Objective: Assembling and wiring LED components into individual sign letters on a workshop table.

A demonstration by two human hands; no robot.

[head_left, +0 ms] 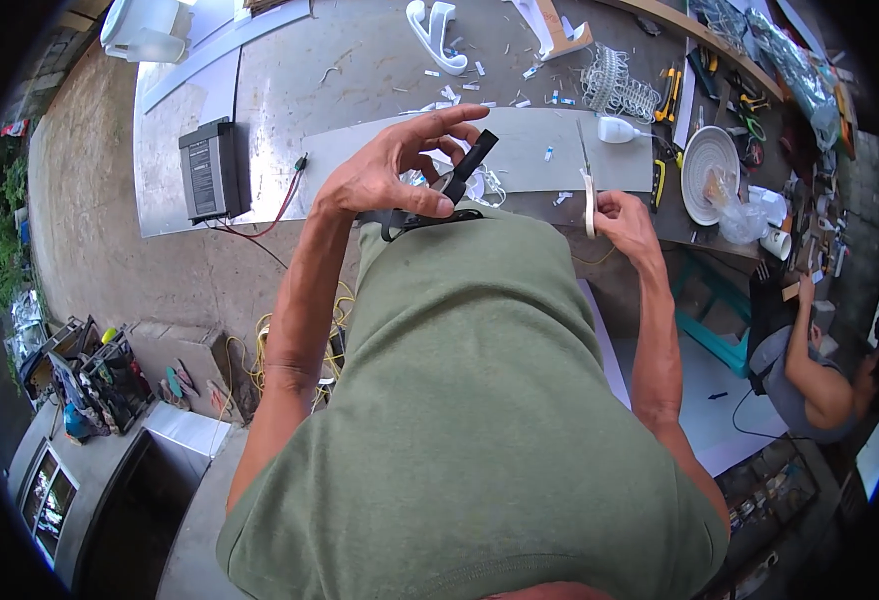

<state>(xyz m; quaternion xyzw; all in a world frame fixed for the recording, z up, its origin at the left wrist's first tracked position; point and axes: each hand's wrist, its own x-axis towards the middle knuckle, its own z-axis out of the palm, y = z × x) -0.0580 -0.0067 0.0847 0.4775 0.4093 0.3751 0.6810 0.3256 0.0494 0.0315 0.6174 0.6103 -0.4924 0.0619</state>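
My left hand is up over the near table edge, thumb and curled fingers around a black strip-like piece with a rounded part at its lower end. Its exact kind I cannot make out, and its lower part is partly hidden by the thumb. The index finger stretches out above it. Just below, a black looped strap or cord lies against my shirt. My right hand grips white-handled scissors by the handle, blades pointing away over the table. A grey flat panel lies beyond both hands, with white wires near the left.
A black box-shaped device with leads sits left. White plastic handset-like parts, small scraps, coiled white cord and a white bulb lie farther back. Right are pliers, a woven plate, and another person.
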